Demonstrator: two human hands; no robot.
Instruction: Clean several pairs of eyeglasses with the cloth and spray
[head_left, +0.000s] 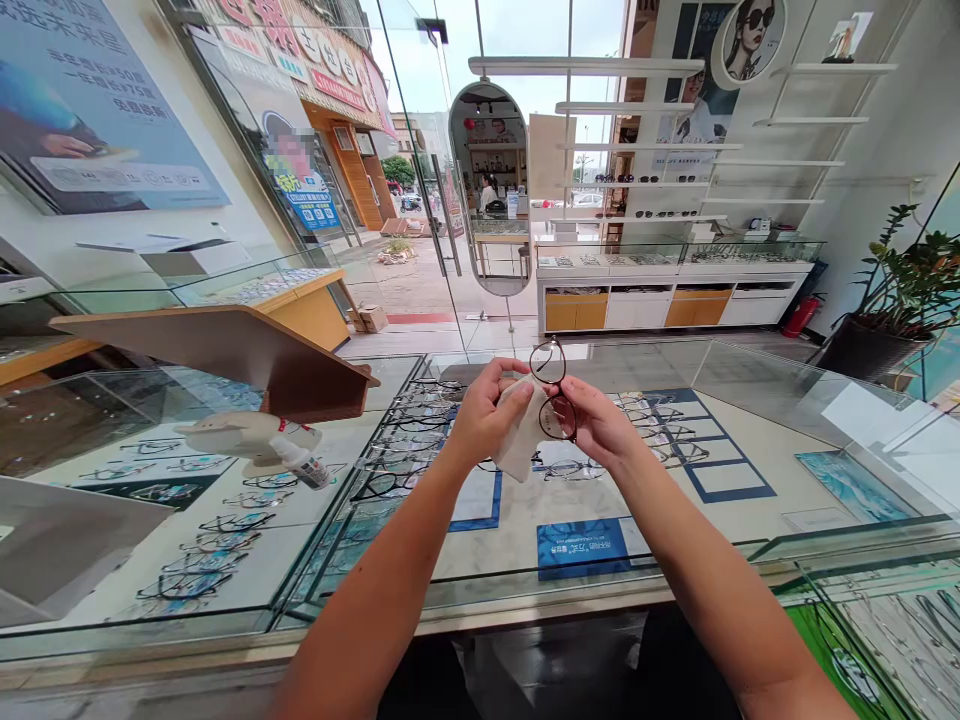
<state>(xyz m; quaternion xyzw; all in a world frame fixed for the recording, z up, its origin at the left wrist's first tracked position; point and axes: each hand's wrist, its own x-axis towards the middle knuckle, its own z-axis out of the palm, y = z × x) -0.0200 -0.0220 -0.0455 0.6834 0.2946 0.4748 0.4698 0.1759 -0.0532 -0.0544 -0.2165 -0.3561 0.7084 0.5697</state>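
A pair of dark round-framed glasses (556, 416) is held up on its side over the glass counter, one lens above the other. My right hand (600, 418) pinches the frame near its middle from the right. In my left hand (491, 408) a pale cloth (519, 445) is gripped, hanging down behind the lower lens. The fingers of my left hand are closed on the cloth, close beside the upper lens. Rows of glasses (397, 440) lie under the counter glass to the left of my hands, and more lie beneath and to the right.
On the left of the counter (480, 590) are a brown wooden board (225, 345), a small white bottle (304, 462) and a white box (67, 540). A blue card (583, 548) shows below my hands. An oval mirror (491, 190) and a potted plant (870, 340) stand beyond.
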